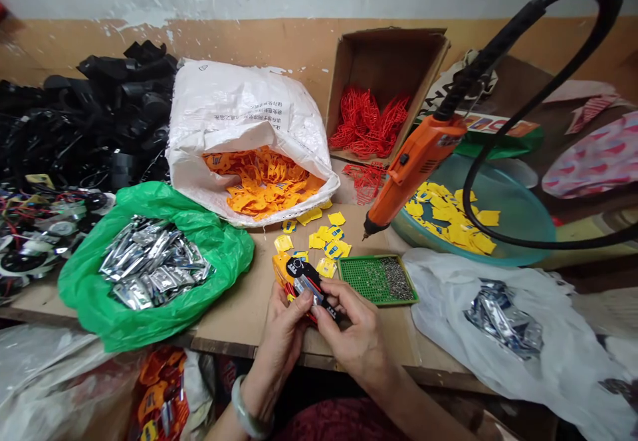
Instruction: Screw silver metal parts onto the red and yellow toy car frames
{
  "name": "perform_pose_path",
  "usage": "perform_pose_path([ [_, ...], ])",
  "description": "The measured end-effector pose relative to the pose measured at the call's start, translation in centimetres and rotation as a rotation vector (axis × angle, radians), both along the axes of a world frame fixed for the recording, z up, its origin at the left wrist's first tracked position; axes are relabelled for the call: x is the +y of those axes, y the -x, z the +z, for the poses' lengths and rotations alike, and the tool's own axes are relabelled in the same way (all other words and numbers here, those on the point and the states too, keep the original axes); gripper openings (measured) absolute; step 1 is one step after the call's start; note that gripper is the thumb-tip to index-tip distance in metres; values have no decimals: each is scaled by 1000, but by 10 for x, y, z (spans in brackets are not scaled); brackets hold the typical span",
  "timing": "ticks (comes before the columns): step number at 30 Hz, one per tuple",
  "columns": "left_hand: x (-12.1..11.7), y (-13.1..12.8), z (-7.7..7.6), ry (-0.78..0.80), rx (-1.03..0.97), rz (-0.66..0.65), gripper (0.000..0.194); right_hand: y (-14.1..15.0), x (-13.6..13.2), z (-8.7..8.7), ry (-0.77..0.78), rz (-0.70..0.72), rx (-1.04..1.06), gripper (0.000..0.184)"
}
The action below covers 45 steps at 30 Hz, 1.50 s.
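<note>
An orange-and-black plastic device (286, 269) with a silvery strip on its side is held between both hands, just above the front of the cardboard-covered table. My left hand (283, 327) is wrapped around its lower left side, thumb on the silvery part. With thumb and fingers, my right hand (356, 328) grips its right end. Behind it lie loose yellow cards (336, 248). Close by on the right is a green tray (373, 297) of small metal screws. An orange electric screwdriver (416, 162) hangs tip down above the tray, touched by neither hand.
On the left, a green bag (234, 245) holds silver sachets. A white sack (239, 95) of orange parts and a carton (423, 49) of red parts stand behind. At right are a blue basin (541, 228) with yellow cards and a white plastic bag (443, 315). Black parts (84, 122) pile up far left.
</note>
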<state>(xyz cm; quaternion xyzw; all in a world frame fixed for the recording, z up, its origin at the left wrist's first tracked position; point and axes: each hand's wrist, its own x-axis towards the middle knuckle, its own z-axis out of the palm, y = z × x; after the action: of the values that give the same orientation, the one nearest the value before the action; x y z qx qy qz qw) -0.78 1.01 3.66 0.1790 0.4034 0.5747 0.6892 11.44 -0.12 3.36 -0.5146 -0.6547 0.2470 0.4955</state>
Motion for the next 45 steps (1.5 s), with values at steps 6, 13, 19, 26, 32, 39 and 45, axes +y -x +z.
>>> perform_pose_path([
  [6, 0, -1, -5, -54, 21, 25, 49, -4, 3, 5, -151, 60, -86, 30],
  [13, -4, 1, -9, -51, 18, 4, 64, -4, -2, -5, -228, 53, -160, 31],
  [19, -9, 4, -15, -41, 77, 6, 62, 1, -5, -12, -191, 60, -157, 29],
  [26, -11, 5, -16, -40, 91, 8, 59, 3, -7, -10, -141, 52, -68, 27],
  [32, -12, 4, -15, -43, 105, 45, 55, 6, -5, -4, -88, 66, 57, 27],
  [39, -13, 2, -14, -50, 121, 70, 53, 9, -4, -6, 97, 88, 282, 21],
  [45, -12, 1, -19, -18, 105, 77, 53, 8, -2, -7, 271, 126, 293, 12],
])
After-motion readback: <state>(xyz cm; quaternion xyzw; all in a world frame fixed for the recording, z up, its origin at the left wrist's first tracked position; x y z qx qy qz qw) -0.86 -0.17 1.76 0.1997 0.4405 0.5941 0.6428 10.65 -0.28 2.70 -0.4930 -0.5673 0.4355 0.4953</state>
